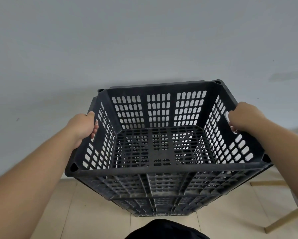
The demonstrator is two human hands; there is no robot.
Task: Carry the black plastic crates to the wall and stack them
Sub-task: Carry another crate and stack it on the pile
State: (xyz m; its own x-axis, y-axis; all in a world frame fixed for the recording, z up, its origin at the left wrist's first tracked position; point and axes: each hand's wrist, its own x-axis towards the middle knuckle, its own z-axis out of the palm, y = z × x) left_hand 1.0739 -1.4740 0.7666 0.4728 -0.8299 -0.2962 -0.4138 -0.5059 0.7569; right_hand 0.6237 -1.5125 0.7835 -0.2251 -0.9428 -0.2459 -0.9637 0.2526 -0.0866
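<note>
An empty black slotted plastic crate (162,169) fills the middle of the view, right in front of the grey wall (144,40). My left hand (83,126) grips its left side, fingers curled through the handle slot. My right hand (243,118) grips the right side the same way. Below it more black crates (158,204) stand stacked on the floor; the top crate appears to sit on them, though the contact is hidden.
Beige floor tiles (86,213) lie below. Light wooden legs of some furniture (282,219) stand at the lower right. My dark clothing (165,230) shows at the bottom edge.
</note>
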